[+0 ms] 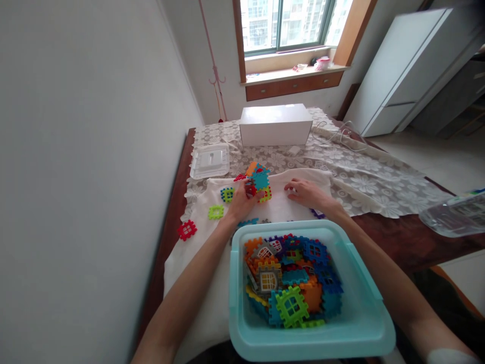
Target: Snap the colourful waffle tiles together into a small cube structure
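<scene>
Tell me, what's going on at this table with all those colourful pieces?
A person sits at a table with a teal bin of interlocking plastic tiles in front of them. Their left hand grips a small block structure standing on a white cloth, while the right hand rests flat on the cloth beside it. Loose tiles, such as a red one, lie nearby.

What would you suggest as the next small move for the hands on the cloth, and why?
Probably the right hand, resting flat and empty on the white cloth, should pick up a loose piece, since the left hand steadies the block house.
</scene>
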Demonstrator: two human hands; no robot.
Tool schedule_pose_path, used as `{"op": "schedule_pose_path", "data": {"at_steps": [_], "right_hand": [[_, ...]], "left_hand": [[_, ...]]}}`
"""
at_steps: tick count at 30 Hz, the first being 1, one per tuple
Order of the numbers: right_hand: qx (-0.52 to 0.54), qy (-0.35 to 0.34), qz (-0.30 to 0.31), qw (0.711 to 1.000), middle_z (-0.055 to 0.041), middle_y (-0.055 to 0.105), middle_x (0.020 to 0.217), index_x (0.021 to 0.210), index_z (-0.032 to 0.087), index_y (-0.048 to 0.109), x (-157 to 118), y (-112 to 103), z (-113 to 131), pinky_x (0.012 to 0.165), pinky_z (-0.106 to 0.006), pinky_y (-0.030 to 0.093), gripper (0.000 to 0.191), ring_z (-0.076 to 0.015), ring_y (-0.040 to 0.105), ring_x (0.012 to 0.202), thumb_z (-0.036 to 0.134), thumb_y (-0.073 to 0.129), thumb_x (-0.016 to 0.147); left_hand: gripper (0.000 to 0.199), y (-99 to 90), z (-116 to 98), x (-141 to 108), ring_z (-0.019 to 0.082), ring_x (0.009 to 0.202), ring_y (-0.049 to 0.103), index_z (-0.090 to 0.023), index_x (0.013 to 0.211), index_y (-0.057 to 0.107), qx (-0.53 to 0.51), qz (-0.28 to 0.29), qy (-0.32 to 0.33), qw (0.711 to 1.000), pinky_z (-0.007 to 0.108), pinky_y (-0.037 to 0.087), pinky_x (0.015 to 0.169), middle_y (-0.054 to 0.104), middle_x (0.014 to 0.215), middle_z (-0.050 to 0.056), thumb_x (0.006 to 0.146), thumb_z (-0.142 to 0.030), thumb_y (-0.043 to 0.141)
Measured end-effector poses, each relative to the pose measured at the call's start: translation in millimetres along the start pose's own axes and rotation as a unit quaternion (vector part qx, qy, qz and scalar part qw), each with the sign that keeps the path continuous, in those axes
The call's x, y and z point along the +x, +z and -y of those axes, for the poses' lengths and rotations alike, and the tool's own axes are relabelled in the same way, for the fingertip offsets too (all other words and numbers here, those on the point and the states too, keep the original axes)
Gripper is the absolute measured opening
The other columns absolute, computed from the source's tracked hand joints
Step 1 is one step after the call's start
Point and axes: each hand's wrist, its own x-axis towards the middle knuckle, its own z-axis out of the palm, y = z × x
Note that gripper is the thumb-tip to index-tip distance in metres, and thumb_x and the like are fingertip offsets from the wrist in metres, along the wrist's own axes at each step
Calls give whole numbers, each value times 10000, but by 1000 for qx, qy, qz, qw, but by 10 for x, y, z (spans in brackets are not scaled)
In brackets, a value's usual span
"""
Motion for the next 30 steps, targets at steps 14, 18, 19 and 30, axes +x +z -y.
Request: {"op": "schedule_pose_path", "data": {"at_steps": [14, 18, 19, 30], "right_hand": [[255, 2, -138, 957, -67, 807, 978, 1063, 242, 700, 137, 191, 210, 755, -356, 632, 115, -232, 766, 866, 306, 686, 968], [167, -10, -128, 978, -101, 814, 1110, 1080, 242, 718, 112, 134, 191, 912, -446, 641, 140, -275, 775, 975, 292, 669, 959], [123, -9, -119, 985, -114, 809, 1188, 1103, 243, 727, 81, 84, 159, 980, -479, 626, 166, -297, 772, 1040, 285, 678, 950], [0, 127, 121, 985, -58, 755, 878, 840, 255, 694, -360, -361, -438, 639, -374, 555, 396, -315, 746, 813, 391, 986, 609]], "left_hand": [[608, -2, 47, 0, 252, 1021, 778, -223, 1315, 574, -91, 40, 29, 995, 419, 619, 919, 790, 1253, 131, 893, -509, 906], [557, 11, 128, 28, 257, 1055, 785, -248, 1299, 567, -99, 49, 38, 993, 442, 634, 958, 794, 1224, 105, 889, -423, 903], [544, 16, 140, 31, 263, 1059, 790, -252, 1281, 563, -96, 49, 38, 993, 448, 639, 962, 797, 1202, 99, 882, -399, 902], [575, 8, 81, 7, 344, 1169, 801, -261, 1285, 547, -11, 70, 79, 994, 539, 638, 1046, 792, 1288, 129, 850, -391, 900]]}}
